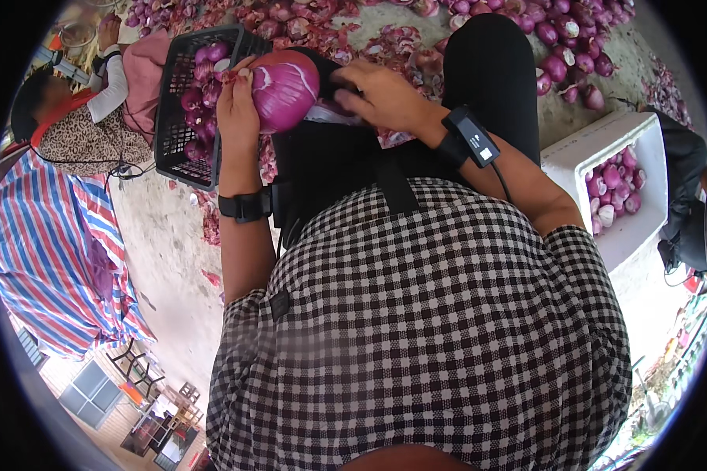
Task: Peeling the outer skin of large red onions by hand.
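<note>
My left hand (240, 110) is closed on a large red onion (285, 92), gripping it from its left side over my lap. The onion's purple skin is glossy, with pale streaks on top, and its underside is hidden. My right hand (381, 94) hangs just right of the onion, apart from it. Its fingers are bent and spread, with nothing visible between them. A black plastic crate (165, 133) stands beside my left hand, holding several peeled purple onions (200, 102).
Loose onion skins (400, 47) litter the floor ahead. A heap of red onions (565, 39) lies at the far right. On the right, a white foam box (644, 204) contains more onions. Another person (79, 118) is at the left, near a striped sheet (55, 243).
</note>
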Demonstrator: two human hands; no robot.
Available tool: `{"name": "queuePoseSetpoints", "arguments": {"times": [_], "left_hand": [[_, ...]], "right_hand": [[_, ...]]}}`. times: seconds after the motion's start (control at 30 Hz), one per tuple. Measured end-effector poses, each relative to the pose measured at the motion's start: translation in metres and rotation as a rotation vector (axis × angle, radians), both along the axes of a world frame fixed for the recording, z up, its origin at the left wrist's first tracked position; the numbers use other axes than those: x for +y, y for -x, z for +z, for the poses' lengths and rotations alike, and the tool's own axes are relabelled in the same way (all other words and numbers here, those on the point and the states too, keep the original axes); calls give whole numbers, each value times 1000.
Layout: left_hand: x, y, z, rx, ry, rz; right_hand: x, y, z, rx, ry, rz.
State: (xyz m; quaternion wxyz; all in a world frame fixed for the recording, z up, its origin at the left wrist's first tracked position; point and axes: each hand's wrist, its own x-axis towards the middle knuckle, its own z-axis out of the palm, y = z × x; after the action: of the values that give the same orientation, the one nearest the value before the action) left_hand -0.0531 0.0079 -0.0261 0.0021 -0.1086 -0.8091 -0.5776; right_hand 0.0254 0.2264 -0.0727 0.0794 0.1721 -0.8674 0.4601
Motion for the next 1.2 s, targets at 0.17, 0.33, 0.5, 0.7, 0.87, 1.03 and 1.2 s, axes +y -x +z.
{"name": "queuePoseSetpoints", "arguments": {"times": [0.17, 0.33, 0.5, 0.7, 0.87, 1.03, 1.2], "left_hand": [[7, 6, -5, 12, 37, -18], [14, 14, -13, -104, -55, 28], [15, 4, 0, -255, -112, 33], [-3, -2, 0, -95, -6, -155], [-4, 8, -6, -295, -209, -199], [-22, 23, -5, -286, -128, -270], [-21, 20, 2, -239, -103, -397]], "right_hand": [[-19, 4, -1, -303, 31, 93], [-26, 13, -27, -248, 317, 67], [-18, 17, -22, -320, 317, 167], [-7, 23, -20, -131, 127, 307], [0, 25, -15, -58, -52, 442], [-2, -4, 0, -86, -89, 543], [34, 11, 5, -158, -236, 257]]}}
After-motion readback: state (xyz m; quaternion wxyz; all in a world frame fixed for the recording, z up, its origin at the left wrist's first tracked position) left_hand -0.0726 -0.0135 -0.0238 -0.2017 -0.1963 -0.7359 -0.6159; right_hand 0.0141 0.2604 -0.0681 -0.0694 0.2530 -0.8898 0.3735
